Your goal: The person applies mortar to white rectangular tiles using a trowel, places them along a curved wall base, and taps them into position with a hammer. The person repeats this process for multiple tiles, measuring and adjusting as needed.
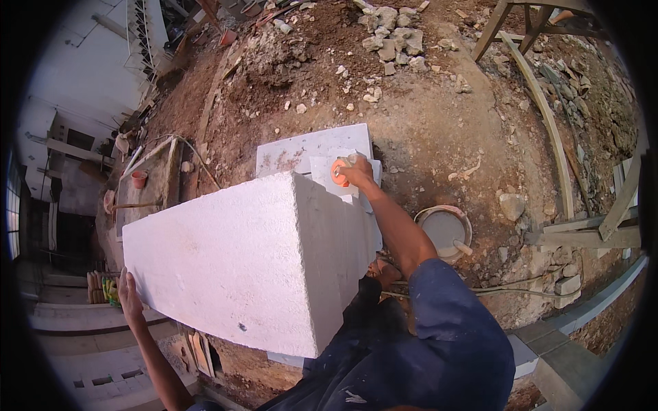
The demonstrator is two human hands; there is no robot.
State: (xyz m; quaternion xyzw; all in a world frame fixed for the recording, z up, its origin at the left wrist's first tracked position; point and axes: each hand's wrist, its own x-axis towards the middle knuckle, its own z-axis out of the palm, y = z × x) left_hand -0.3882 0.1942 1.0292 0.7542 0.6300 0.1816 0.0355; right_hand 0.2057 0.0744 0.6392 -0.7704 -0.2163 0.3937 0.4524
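Observation:
A large white lightweight block (219,253) stands close in front of me, its broad face and one end turned toward me. Against its far-left lower edge rests my left hand (129,296), fingers stretched out along the surface. My right hand (358,171) reaches past the block's right end, fingers wrapped around a round orange object (338,172) whose exact kind is hard to make out. Beneath that hand lie smaller white block pieces (322,168), on or beside a flat white slab (281,152) on the ground.
A round bucket (444,231) of grey liquid with a stick-like handle stands right of my arm. Broken stones (394,38) lie beyond on reddish soil. Wooden trestle legs (493,31) and a long plank (541,116) are at right; a small red bucket (139,179) sits at left.

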